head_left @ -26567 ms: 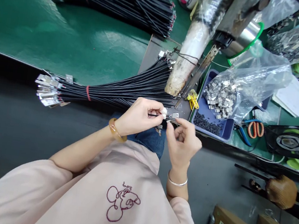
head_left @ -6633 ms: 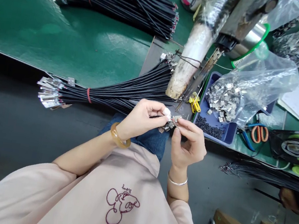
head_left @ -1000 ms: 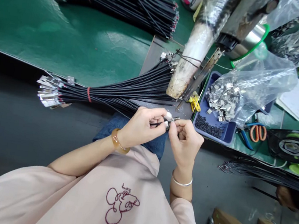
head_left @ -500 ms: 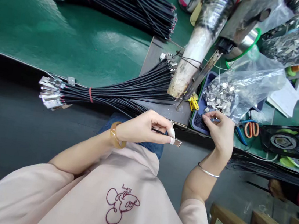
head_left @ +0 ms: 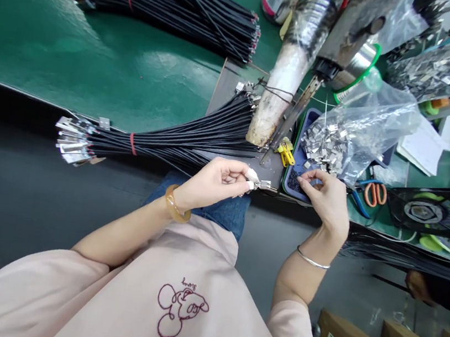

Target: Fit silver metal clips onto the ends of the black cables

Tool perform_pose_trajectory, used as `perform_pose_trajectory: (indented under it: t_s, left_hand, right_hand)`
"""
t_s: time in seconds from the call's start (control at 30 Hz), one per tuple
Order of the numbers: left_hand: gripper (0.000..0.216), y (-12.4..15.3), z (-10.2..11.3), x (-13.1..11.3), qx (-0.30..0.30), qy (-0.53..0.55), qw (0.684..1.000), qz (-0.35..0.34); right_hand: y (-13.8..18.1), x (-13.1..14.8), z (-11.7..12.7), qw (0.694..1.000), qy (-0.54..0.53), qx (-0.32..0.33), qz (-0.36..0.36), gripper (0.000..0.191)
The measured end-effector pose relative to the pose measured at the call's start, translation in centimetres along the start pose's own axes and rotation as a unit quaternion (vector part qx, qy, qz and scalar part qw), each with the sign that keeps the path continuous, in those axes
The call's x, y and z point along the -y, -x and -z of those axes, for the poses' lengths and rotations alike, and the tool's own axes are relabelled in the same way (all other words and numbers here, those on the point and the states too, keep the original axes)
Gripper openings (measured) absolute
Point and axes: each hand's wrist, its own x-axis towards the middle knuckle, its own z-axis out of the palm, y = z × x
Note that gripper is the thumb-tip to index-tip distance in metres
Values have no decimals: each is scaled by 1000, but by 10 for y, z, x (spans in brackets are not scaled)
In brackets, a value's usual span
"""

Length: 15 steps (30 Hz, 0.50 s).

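Observation:
My left hand (head_left: 229,180) pinches a small metal cable connector (head_left: 264,184) between thumb and forefinger, its bright end pointing right; white covers sit on the fingertips. My right hand (head_left: 327,197) is closed in a pinch at the front of a blue tray (head_left: 285,182), over small black bits (head_left: 293,181). Whatever lies between its fingertips is too small to make out. Behind it in the tray is a heap of small metal shells (head_left: 326,144), partly in a clear plastic bag (head_left: 385,129). A bundle of black cables (head_left: 170,137), tied with a red band, lies left of my hands.
A soldering iron (head_left: 295,117) and a whitish wrapped tube (head_left: 273,105) slant down over the grey board. Near them lies a yellow clip (head_left: 286,153). Orange-handled pliers (head_left: 375,193) and a black fan (head_left: 430,211) are at right. More black cables (head_left: 180,11) lie at the back.
My left hand has risen slightly toward the bench edge, and the connector has turned from slanting down to nearly level. My right hand stays at the tray, almost unmoved.

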Motion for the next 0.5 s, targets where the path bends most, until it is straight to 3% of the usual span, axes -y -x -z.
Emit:
perform_pose_trajectory:
  t_s: [0.1, 0.2, 0.33, 0.4, 0.5]
  left_hand:
    - [13, 0, -1, -1, -8, -12, 1000, -3]
    - [13, 0, -3, -2, -19, -21, 1000, -6]
    - [12, -1, -8, -2, -62, -36, 997, -26]
    - [8, -1, -11, 0, -90, -49, 994, -40]
    - [7, -1, -14, 4, -133, -83, 986, -62]
  right_hand:
    - [1, -3, -6, 999, -35, -35, -3, 17]
    - [6, 1, -15, 983, -108, -151, 5, 11]
    - [25, 23, -24, 907, -269, -320, 53, 11]
    - [38, 39, -31, 891, -332, -305, 59, 11]
    - [55, 60, -47, 909, -368, -189, 56, 12]
